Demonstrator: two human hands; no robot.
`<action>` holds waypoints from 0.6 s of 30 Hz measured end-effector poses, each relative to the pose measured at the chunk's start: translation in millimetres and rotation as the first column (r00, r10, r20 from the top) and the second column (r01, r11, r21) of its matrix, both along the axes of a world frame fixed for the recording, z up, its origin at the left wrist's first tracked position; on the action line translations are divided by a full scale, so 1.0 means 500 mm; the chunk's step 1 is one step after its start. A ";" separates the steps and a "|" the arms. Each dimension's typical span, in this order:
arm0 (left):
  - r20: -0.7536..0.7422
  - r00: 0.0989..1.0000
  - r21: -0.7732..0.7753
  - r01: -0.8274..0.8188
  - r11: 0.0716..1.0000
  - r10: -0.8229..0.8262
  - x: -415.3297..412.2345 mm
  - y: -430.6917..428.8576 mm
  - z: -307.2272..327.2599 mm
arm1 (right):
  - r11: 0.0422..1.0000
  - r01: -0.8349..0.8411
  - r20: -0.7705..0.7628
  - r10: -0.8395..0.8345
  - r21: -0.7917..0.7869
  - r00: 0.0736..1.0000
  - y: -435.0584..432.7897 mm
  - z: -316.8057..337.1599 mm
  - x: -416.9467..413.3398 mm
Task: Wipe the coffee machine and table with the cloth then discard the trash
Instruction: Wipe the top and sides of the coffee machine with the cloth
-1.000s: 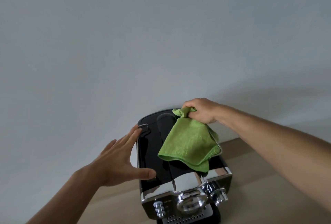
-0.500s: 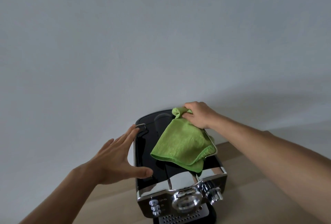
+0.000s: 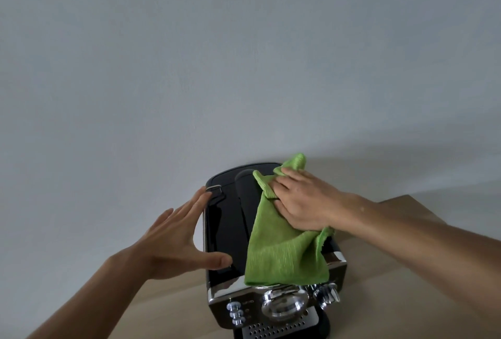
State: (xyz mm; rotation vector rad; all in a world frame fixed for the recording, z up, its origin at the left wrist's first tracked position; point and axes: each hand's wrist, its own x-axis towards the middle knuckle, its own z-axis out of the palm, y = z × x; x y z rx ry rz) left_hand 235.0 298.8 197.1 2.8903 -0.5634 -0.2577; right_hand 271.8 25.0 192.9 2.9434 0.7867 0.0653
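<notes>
A black and chrome coffee machine (image 3: 222, 230) stands on a light wooden table (image 3: 379, 284) against the wall. A green cloth (image 3: 282, 254) lies spread over the right half of its glossy black top. My right hand (image 3: 301, 203) presses flat on the cloth near the back of the machine, fingers partly folded over its upper edge. My left hand (image 3: 173, 241) is open, fingers apart, braced against the machine's left side with the thumb resting on the top.
A plain grey wall (image 3: 244, 67) fills the upper view right behind the machine. Chrome knobs and buttons (image 3: 287, 306) line the machine's front. Bare table shows to the left and right of the machine.
My right hand has gone from pinching a hanging corner of the cloth to laying it down and pressing on it atop the machine. The left hand stays on the machine's side.
</notes>
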 end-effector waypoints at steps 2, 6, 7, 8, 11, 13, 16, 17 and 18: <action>0.000 1.000 0.001 0.005 1.000 -0.005 0.002 0.000 0.000 | 0.997 0.043 -0.096 -0.037 0.058 0.995 0.016 0.012 0.003; 0.010 1.000 0.009 0.012 1.000 -0.012 0.001 -0.002 0.005 | 0.979 0.157 -0.186 -0.131 0.131 0.974 0.052 0.014 0.038; 0.013 1.000 0.005 0.015 1.000 -0.015 0.001 -0.003 0.006 | 0.978 0.162 -0.200 -0.134 0.132 0.971 0.059 0.014 0.044; 0.014 1.000 0.003 0.018 1.000 -0.018 0.000 -0.003 0.007 | 0.978 0.155 -0.220 -0.122 0.140 0.968 0.066 0.017 0.048; 0.017 0.999 -0.003 0.030 1.000 -0.030 -0.002 -0.003 0.007 | 0.979 0.098 -0.271 -0.047 0.176 0.962 0.106 0.029 0.065; 0.021 0.999 -0.012 0.037 0.999 -0.037 -0.004 -0.003 0.005 | 0.981 0.034 -0.254 0.015 0.190 0.967 0.147 0.027 0.079; 0.026 0.999 0.004 0.018 1.000 -0.019 -0.002 -0.002 0.002 | 0.957 -0.012 -0.152 0.058 0.291 0.987 0.188 0.027 0.097; 0.024 1.000 0.010 0.019 1.000 -0.019 -0.002 -0.002 0.002 | 0.946 -0.026 -0.132 0.072 0.324 0.989 0.194 0.029 0.101; 0.024 0.999 0.012 0.023 1.000 -0.024 -0.003 -0.003 0.002 | 0.938 -0.048 -0.110 0.091 0.343 0.990 0.200 0.031 0.105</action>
